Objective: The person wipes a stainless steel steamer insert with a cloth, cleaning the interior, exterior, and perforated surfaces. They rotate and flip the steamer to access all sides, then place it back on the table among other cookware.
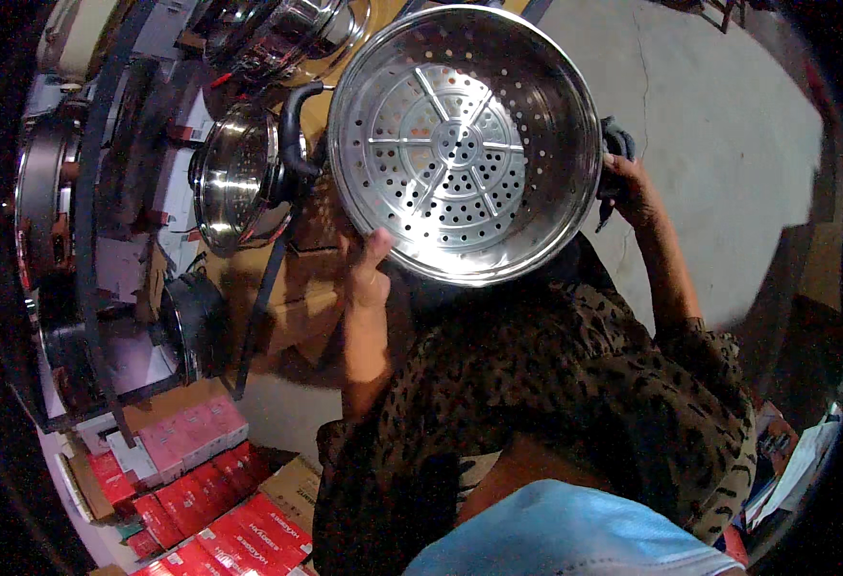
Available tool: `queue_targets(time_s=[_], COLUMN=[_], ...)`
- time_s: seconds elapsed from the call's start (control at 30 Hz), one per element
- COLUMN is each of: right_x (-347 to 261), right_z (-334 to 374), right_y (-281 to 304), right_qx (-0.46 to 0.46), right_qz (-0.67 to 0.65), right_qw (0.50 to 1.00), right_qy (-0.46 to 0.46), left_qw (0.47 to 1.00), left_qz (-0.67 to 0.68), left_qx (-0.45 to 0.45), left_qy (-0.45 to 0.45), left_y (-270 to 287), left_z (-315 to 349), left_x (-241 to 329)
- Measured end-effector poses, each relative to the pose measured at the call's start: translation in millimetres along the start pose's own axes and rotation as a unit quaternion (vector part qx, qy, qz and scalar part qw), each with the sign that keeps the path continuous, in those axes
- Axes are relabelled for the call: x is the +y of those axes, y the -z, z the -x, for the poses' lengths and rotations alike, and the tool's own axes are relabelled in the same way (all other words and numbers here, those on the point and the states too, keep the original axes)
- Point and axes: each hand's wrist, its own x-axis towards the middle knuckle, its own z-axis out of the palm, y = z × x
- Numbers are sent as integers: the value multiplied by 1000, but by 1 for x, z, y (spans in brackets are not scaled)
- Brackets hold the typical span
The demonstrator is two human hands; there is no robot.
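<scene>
From afar I see the right hand (625,187) clamped on the steamer's (460,144) right handle (619,139), the left hand (370,274) gripping its near rim (479,284); a pot (237,178) sits left of it.

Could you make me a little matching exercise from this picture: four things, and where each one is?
1. Round, silver metal steamer with holes
2. Stacked red cardboard boxes
3. Light blue face mask
4. Bare right hand

A. Bottom edge, right of centre
B. At a curved black handle
C. Top centre
D. Lower left

Pairs: 1-C, 2-D, 3-A, 4-B
</scene>
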Motion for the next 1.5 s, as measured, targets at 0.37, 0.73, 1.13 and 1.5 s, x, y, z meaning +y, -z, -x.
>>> queue_targets(time_s=[0.37, 0.73, 1.13, 1.5], right_x=[26, 1, 42, 57], right_z=[-17, -32, -53, -64], right_y=[26, 9, 51, 58], right_qx=[-44, 46, -23, 47], right_qz=[-66, -142, -321, -334], right_qw=[997, 987, 942, 940], right_qy=[5, -64, -100, -52], left_qw=[997, 991, 988, 985], left_qz=[-30, 86, 13, 27], left_qx=[30, 58, -73, -30], left_qy=[-63, 83, 133, 169], left_y=[-50, -28, -70, -60], left_z=[-10, -58, -83, -97], left_x=[71, 18, 42, 20])
